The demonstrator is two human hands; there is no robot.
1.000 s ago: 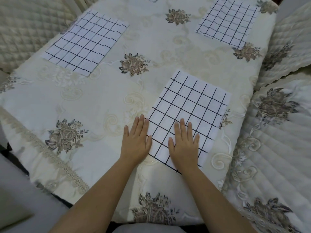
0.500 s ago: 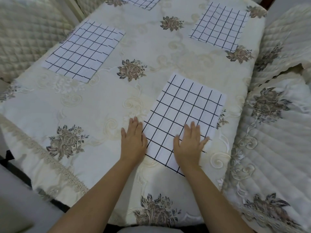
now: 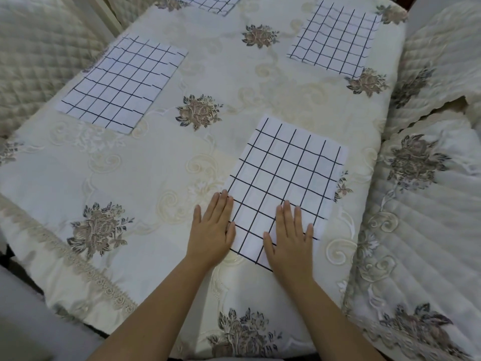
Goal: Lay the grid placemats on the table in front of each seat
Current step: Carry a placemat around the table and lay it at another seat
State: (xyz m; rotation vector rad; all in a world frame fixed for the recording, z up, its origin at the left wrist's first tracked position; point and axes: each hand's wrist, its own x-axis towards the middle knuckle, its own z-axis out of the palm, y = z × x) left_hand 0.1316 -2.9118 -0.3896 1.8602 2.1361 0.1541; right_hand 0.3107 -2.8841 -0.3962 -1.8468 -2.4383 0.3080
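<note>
I am looking down at the nearest grid placemat, which is lying flat on the tablecloth close to the table's near edge, a little to the right of centre and turned slightly askew to that edge. My right hand is resting palm down on the mat's near right part, fingers straight and slightly spread, gripping nothing. My left hand is lying flat just beside the mat's left edge, mostly on the cloth; its thumb and forefinger side are touching or just overlapping that edge (I cannot tell which from here). The two hands are sitting apart, with a strip of grid showing between them.

Three more mats are lying farther out. The left placemat is sitting flat near the table's left side, the far right placemat is sitting by the right edge farther back, and only a corner of the top placemat is showing at the upper border of the view. All are white with dark grid lines and are well apart from one another.

The cloth is cream with embroidered swirls and brown flower motifs, one of them sitting between the left and nearest mats. A quilted chair back is standing at the left, and a flowered seat cushion is lying beside the table on the right.
</note>
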